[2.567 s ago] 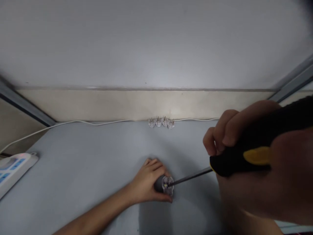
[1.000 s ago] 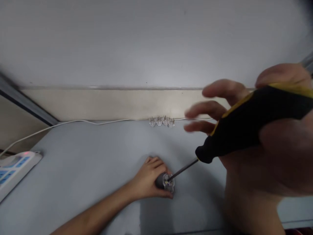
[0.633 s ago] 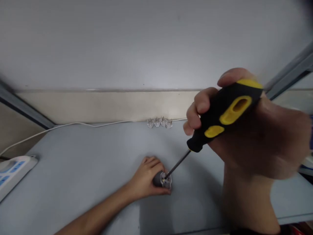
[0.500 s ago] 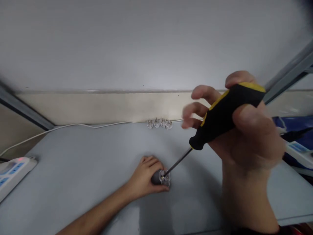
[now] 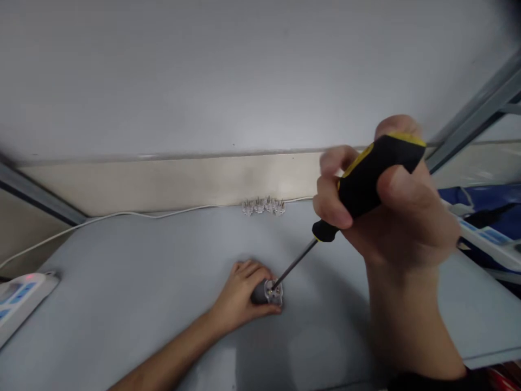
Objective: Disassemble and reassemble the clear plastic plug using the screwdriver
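Observation:
My right hand (image 5: 391,206) is wrapped round the black and yellow handle of a screwdriver (image 5: 368,176). The metal shaft slants down to the left, its tip at the face of a small clear plastic plug part (image 5: 275,294) with brass-coloured metal inside. That part sits at the end of a dark grey cylindrical piece (image 5: 258,293). My left hand (image 5: 246,290) grips the grey piece on the tabletop, thumb below and fingers above. The fingers hide much of it.
Several clear plastic plug parts with upright metal pins (image 5: 264,206) stand in a row at the back of the grey table (image 5: 163,260). A white cable (image 5: 142,215) runs along the wall. Power strips lie at left (image 5: 24,298) and right (image 5: 488,239).
My right hand's fingers have closed round the screwdriver handle, and the handle has turned slightly. The left hand keeps its hold in the same place. The view has shifted a little.

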Tool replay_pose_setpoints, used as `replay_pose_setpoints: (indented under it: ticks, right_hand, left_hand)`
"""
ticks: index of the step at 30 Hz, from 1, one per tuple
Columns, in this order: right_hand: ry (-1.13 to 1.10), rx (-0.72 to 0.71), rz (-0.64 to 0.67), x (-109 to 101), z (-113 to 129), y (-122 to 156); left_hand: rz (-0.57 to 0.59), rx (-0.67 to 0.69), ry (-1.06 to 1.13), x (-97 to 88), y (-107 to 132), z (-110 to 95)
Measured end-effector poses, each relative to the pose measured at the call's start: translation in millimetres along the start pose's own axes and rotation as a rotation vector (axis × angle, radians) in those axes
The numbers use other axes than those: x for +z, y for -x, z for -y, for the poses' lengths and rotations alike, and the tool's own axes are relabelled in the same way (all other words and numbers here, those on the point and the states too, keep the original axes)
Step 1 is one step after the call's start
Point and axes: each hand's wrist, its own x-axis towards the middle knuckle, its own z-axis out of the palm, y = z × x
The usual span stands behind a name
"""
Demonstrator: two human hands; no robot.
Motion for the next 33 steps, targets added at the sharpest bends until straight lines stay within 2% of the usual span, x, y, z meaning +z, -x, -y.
replay_pose_setpoints:
  ticks: [8,15,17,23,26,31,33]
  right_hand:
    - [-0.03,0.012,0.088,-13.6,-3.5,-7.5]
    - [-0.013,0.008,-0.041,-6.7,-2.8,-1.0]
    - [-0.029,0.005,-0.047,-4.4,-0.8,-0.7]
    - [-0.01,0.159,-0.01,-5.7,7.1,-4.4]
    - [-0.022,0.132,-0.011,-8.3,5.1,-2.4]
    - [-0.053,0.103,-0.103,-7.2,1.6,-0.3]
    - [-0.08,0.123,-0.077,-7.2,2.5,-1.0]
  left_hand:
    - [0.046,0.049,0.001,-5.1,1.3,0.7]
    - [0.044,0.033,0.001,-3.3,0.9,1.0]
    - [0.039,0.035,0.002,-2.9,0.8,0.6]
    - [0.023,0.043,-0.001,-2.1,1.2,1.6]
    - [0.026,0.034,-0.011,-1.9,1.0,2.6]
    - [0.036,0.027,0.0,-1.8,2.5,2.8]
    - [0.033,0.026,0.003,-1.4,3.0,3.2]
